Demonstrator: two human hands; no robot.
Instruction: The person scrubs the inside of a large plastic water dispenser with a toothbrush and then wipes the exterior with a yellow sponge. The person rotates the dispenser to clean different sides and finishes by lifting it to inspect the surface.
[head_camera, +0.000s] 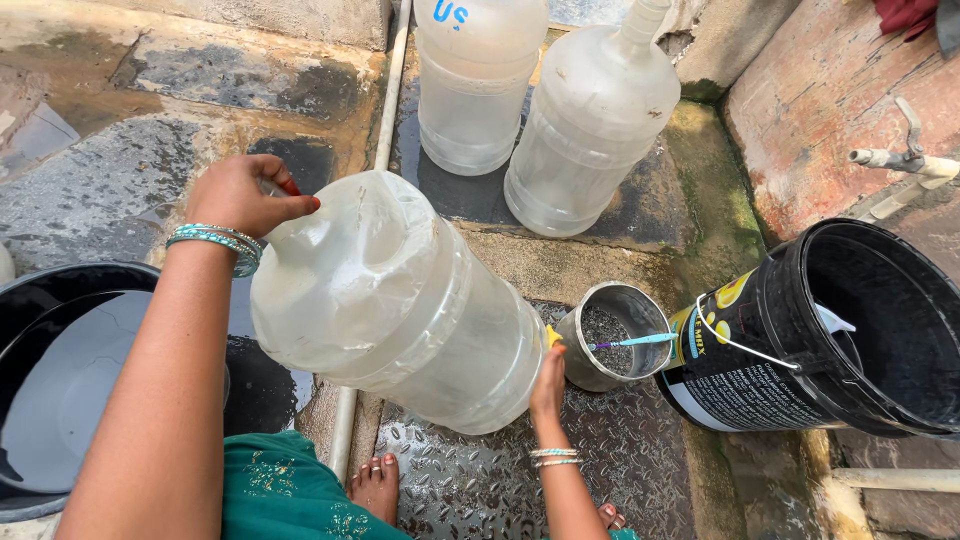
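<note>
I am standing barefoot on wet, stained stone paving outdoors, with a patch of ribbed metal plate under my feet and a white pipe (385, 110) running across the ground. Taking the big water jar (395, 300) in my hands as the landmark: to its left sits one black tub (40, 300) holding water. My left hand (240, 195) is clenched around the jar's neck, at its upper left end. The jar lies tilted on its side, off the ground. My right hand (548, 385) presses against its base, at the lower right. Behind it stand two more clear jars (540, 100), upright, making three in all. Just right of it is one steel pot (610, 335) with a toothbrush (630, 342) across it, then one black bucket (830, 330), and one tap (905, 155) on the wall beyond.
</note>
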